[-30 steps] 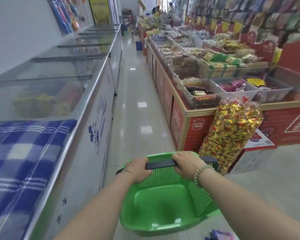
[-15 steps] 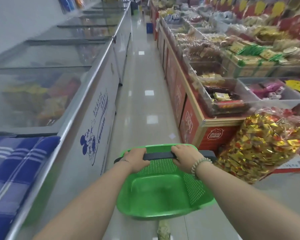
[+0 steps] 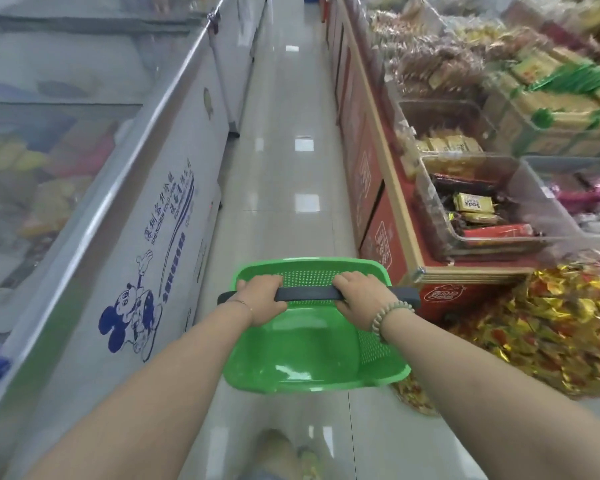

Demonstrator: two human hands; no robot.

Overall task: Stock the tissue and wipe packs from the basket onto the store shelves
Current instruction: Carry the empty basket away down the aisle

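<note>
The left grip (image 3: 262,299) was curled tight round the black handle (image 3: 307,293). The right grip (image 3: 359,297) was curled round the same handle, a little way along it. A string of green beads (image 3: 388,315) sat on the right wrist.

The handle ran across the top of a green basket (image 3: 309,263), which was held out in front, above the floor (image 3: 291,188). I could see the bare green bottom of the basket, and no tissue or wipe packs showed in it or anywhere else.

The basket looked like thin, hard plastic with little holes in its sides. I think it was light and stiff and would not bend much. The handle seemed the best place to hold it, with a grip near each end so it would not tip.

A long white freezer (image 3: 174,188) stood on the left. A red snack counter (image 3: 388,188) stood on the right, and a big bag of shiny sweets (image 3: 551,327) sat just beside the basket.
</note>
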